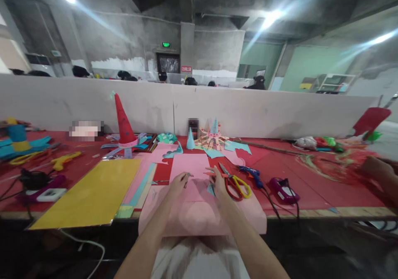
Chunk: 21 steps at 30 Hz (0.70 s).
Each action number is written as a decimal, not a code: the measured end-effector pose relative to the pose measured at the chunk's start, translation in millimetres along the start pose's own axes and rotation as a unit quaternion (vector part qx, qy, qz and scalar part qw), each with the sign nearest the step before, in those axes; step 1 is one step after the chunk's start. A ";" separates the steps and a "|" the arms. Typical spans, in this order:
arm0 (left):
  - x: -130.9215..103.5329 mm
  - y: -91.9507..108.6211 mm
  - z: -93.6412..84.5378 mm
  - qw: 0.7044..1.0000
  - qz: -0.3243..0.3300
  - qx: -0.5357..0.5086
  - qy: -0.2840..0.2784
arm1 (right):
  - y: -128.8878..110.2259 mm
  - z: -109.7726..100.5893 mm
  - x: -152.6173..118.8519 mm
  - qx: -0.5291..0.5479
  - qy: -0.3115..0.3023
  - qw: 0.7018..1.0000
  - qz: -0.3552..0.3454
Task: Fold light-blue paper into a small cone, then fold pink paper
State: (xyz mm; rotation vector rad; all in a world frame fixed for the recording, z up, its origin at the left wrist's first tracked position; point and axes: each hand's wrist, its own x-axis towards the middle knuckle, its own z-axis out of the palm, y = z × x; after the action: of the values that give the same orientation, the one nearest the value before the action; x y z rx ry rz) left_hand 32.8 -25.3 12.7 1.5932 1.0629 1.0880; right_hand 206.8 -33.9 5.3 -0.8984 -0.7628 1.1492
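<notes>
A large pink sheet [199, 219] lies in front of me and overhangs the table's front edge, with more pink paper [190, 165] beyond it. My left hand [179, 183] rests over the paper, its fingers bent but apart, nothing visible between them. My right hand [218, 181] is closed around a thin orange pencil-like stick [209, 173]. A small blue paper piece [210, 189] lies beside that hand. Just to its right are scissors with red and yellow handles [241, 186], blades apart. Behind stand a small blue cone [190, 141] and a blue-tipped cone with paper strips [214, 132].
Left are a yellow sheet [90, 192], a tall red cone [124, 123] and a yellow glue gun [64, 161]. Right are a blue glue gun [252, 174], a purple device [283, 191] with cords and another person's hand [377, 169]. A white partition [280, 113] stands behind.
</notes>
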 end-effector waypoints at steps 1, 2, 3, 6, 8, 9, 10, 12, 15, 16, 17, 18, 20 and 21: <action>-0.1 0.0 -0.5 1.000 0.006 0.001 -0.001 | -0.6 -1.8 2.4 0.013 0.000 1.000 0.002; -0.3 -0.2 -0.5 1.000 0.011 0.003 -0.004 | -1.1 -3.1 4.1 0.022 0.001 1.000 -0.001; -0.5 -0.4 -0.2 1.000 0.015 0.005 -0.010 | -1.4 -3.8 4.9 0.024 0.002 1.000 -0.007; -0.4 -1.5 2.2 1.000 0.013 0.002 -0.025 | -1.6 -3.1 3.0 -0.003 -0.018 0.999 -0.026; 0.3 -2.0 4.0 0.999 0.007 -0.021 -0.030 | -1.8 -1.5 0.5 -0.027 -0.038 0.999 -0.029; 0.7 -1.9 4.8 0.999 0.007 -0.035 -0.028 | -1.8 -0.9 -0.5 -0.034 -0.046 0.998 -0.029; 1.0 -1.6 5.4 0.999 0.008 -0.046 -0.026 | -1.6 -0.4 -1.1 -0.041 -0.054 0.997 -0.028; 1.0 -0.4 6.2 0.998 0.005 -0.057 -0.021 | -0.5 0.1 -1.1 -0.054 -0.071 0.996 -0.024; -0.1 1.1 6.8 0.998 -0.020 -0.054 -0.033 | 2.1 -0.1 0.9 -0.074 -0.087 0.993 -0.025; -0.4 1.2 6.8 0.997 -0.028 -0.056 -0.041 | 3.0 -0.2 1.7 -0.080 -0.087 0.993 -0.027; -0.6 1.0 6.9 0.997 -0.033 -0.060 -0.047 | 3.7 -0.3 2.5 -0.085 -0.086 0.992 -0.028; -0.6 0.7 7.0 0.996 -0.035 -0.065 -0.052 | 4.4 -0.3 3.1 -0.090 -0.085 0.992 -0.028; -0.3 0.2 7.3 0.995 -0.036 -0.072 -0.053 | 5.6 -0.1 4.1 -0.097 -0.088 0.991 -0.024; -0.1 0.1 7.6 0.996 -0.036 -0.070 -0.050 | 6.2 0.0 4.4 -0.100 -0.091 0.991 -0.021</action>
State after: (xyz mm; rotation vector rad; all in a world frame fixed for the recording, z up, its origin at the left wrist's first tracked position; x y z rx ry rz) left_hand 40.1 -27.0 11.2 1.4719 0.9497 1.0005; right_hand 205.3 -28.6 0.0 -0.9473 -1.0567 1.1429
